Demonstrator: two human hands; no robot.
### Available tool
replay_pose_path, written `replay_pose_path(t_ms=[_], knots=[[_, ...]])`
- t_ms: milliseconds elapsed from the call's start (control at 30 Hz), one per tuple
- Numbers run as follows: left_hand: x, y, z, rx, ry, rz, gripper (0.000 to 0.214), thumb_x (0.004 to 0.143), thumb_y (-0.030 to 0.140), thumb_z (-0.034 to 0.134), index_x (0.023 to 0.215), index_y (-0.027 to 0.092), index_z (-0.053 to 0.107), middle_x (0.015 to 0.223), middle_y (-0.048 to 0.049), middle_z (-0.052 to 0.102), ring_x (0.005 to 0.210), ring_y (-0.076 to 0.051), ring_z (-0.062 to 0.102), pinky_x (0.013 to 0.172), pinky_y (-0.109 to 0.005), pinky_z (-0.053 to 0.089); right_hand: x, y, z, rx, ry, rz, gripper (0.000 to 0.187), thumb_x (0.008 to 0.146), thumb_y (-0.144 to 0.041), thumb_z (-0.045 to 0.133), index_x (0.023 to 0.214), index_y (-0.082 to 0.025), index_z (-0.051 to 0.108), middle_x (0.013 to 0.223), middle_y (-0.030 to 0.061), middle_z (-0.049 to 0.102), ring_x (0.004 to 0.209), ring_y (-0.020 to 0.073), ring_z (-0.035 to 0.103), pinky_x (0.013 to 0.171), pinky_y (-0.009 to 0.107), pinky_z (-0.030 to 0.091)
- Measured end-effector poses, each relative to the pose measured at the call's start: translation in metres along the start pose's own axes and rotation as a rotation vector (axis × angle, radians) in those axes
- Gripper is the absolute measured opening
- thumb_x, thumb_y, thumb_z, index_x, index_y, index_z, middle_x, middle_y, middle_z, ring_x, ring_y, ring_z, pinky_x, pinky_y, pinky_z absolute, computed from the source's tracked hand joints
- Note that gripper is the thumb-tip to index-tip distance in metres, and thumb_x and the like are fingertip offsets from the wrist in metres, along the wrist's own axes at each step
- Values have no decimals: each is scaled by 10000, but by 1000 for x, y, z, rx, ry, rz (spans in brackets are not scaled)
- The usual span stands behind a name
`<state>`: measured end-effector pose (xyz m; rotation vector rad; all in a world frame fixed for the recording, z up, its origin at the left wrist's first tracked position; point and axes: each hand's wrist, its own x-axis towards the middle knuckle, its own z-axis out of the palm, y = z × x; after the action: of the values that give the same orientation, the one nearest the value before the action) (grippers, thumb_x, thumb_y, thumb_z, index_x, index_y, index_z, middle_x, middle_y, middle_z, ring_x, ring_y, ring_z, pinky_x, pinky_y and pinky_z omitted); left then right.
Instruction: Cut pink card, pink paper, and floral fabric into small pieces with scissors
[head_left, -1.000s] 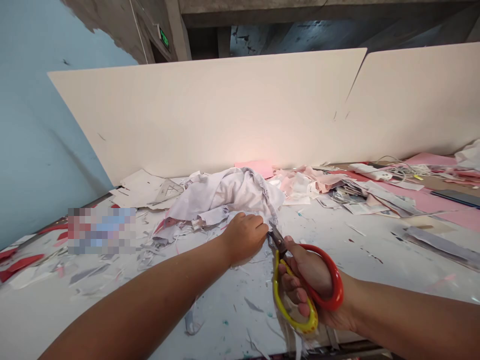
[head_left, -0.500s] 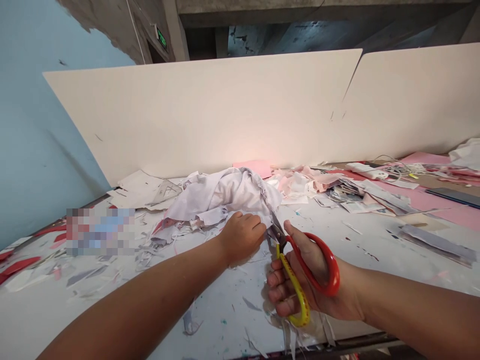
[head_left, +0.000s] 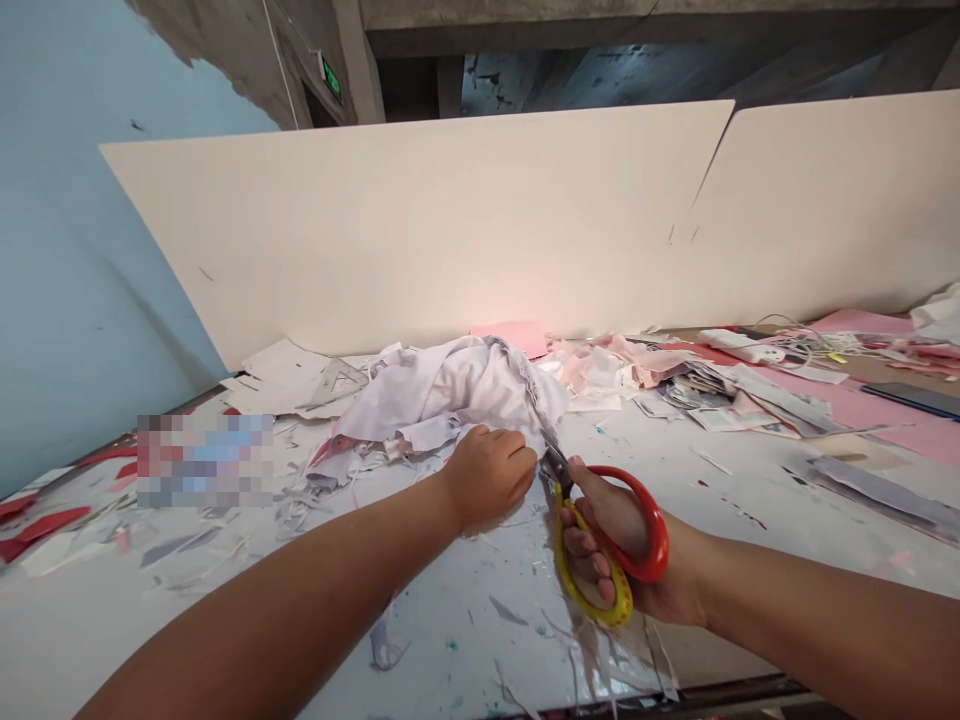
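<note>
A crumpled heap of pale lilac cloth (head_left: 450, 385) lies on the white table, its frayed edge running down on the right. My left hand (head_left: 491, 478) is closed at the heap's near edge, gripping the cloth; the pinched part is hidden under the fingers. Held in my right hand (head_left: 611, 530) is a pair of scissors (head_left: 651, 535) with one red and one yellow handle loop. My thumb is through the red loop, my fingers through the yellow one. The blades point away from me and meet the cloth edge just right of my left hand.
Fabric scraps and threads litter the table (head_left: 420, 620). Pink and white pieces (head_left: 607, 365) and a stack of strips (head_left: 712, 395) lie right of the heap. A white power strip (head_left: 742, 347) and a dark phone (head_left: 915, 398) are farther right. A white partition (head_left: 420, 230) stands behind.
The fingers of my right hand have curled in and the scissor handles have drawn closer together. My left hand stays on the cloth. The view has shifted slightly.
</note>
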<state>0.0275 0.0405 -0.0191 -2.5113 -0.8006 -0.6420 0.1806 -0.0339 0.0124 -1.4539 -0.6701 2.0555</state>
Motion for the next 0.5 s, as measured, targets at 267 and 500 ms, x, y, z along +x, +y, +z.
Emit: replay_pose_path(t_ms=[267, 500], knots=[[-14, -39, 3, -140, -168, -413, 216, 775, 238, 393, 916, 195, 552, 866, -43, 554, 788, -169, 520, 703, -299, 401, -25, -4, -22, -219, -134, 24, 612, 664, -750, 268, 722, -159, 413, 682, 109, 612, 475, 157, 564, 373, 225, 407], [-15, -53, 4, -176, -261, -366, 255, 796, 231, 351, 862, 195, 595, 864, -50, 554, 827, -167, 517, 764, -308, 398, -35, -27, -54, -548, -120, 30, 665, 694, -731, 239, 707, -121, 505, 522, 44, 545, 298, 92, 467, 288, 193, 371]])
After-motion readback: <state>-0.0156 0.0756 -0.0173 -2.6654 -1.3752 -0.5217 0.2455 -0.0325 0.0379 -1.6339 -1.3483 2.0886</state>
